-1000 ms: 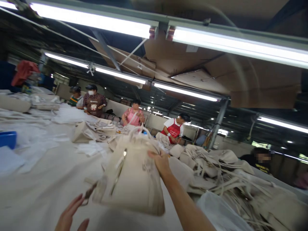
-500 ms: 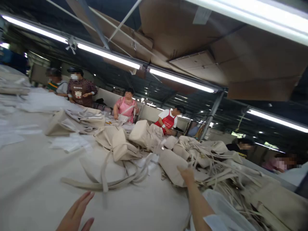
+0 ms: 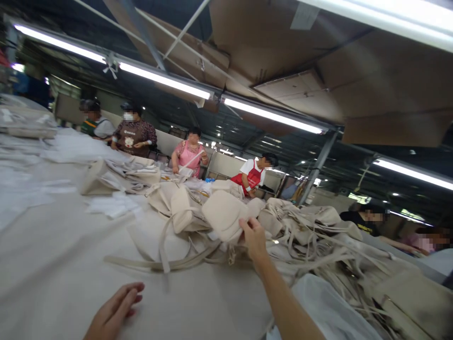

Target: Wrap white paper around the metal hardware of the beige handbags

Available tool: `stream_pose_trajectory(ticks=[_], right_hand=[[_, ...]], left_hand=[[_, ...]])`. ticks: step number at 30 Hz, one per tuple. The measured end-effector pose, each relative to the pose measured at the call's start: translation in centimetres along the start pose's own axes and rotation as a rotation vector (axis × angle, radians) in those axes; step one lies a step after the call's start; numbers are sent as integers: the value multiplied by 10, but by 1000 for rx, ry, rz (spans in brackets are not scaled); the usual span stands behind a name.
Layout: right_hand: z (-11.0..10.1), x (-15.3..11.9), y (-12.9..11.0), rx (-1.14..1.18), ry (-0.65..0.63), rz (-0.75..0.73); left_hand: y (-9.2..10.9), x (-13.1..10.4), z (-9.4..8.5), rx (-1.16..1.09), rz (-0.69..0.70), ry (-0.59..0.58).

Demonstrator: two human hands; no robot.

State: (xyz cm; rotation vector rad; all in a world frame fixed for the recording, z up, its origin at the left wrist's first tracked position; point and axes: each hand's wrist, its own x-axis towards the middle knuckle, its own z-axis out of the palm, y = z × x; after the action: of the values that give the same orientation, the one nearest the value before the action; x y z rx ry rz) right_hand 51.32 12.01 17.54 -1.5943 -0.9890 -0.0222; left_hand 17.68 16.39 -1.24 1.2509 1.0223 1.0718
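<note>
Clearly, the right hand (image 3: 254, 238) has its thumb and fingertips pinched on the near edge of a beige bag (image 3: 223, 213), which sits at the front of the pile (image 3: 329, 229), beyond the bare table (image 3: 191, 302). The left hand (image 3: 115, 309) is released, fingers loosely curled over the table, touching no bag. Long straps (image 3: 155, 265) lie just beside the bag, and a metal clasp (image 3: 231, 256) hangs below it. A pull could snag clasp or straps and drag neighbouring bags along; with only a one-handed edge grip, the bag could twist or slip.
</note>
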Motion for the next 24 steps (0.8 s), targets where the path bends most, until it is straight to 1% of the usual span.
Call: stream_pose_trajectory(ticks=[2, 3, 4, 5, 6, 7, 9, 10, 12, 14, 16, 17, 18, 19, 20, 21, 22, 23, 24], right_hand=[[23, -63, -25, 40, -88, -39], [36, -100, -34, 59, -149, -51], [48, -138, -42, 77, -225, -69], [60, -176, -47, 90, -314, -91], [71, -211, -51, 96, -390, -121], [80, -244, -54, 108, -442, -158], [93, -294, -57, 138, -512, -228], [96, -311, -59, 157, -541, -267], [100, -332, -64, 176, -602, -346], [98, -339, -71, 170, -688, -431], [92, -336, -76, 157, -774, -505], [87, -330, -77, 155, -805, -533], [82, -320, -76, 161, -809, -541], [78, -306, -72, 173, -774, -515], [74, -288, -67, 192, -705, -450], [72, -266, -61, 221, -607, -329], [73, -243, -53, 261, -488, -178], [75, -219, -45, 317, -381, 18], [81, -197, -37, 382, -327, 219]], left_hand=[[27, -17, -2, -311, -229, -27], [38, -27, -5, -450, -285, -56], [47, -37, -9, -557, -297, -89], [55, -46, -15, -602, -312, -116], [59, -56, -23, -585, -329, -108], [63, -64, -31, -527, -344, -71], [65, -76, -50, -380, -354, 8], [66, -80, -60, -312, -335, 36], [70, -85, -76, -167, -260, 84], [78, -87, -88, 39, -168, 175], [87, -89, -92, 239, -68, 217], [90, -91, -92, 316, -15, 205], [92, -93, -89, 375, 32, 176], [92, -94, -86, 417, 74, 148], [90, -96, -81, 447, 109, 138], [86, -98, -76, 470, 139, 146], [82, -99, -71, 481, 169, 166], [76, -100, -67, 480, 203, 185], [71, -100, -65, 472, 239, 200]])
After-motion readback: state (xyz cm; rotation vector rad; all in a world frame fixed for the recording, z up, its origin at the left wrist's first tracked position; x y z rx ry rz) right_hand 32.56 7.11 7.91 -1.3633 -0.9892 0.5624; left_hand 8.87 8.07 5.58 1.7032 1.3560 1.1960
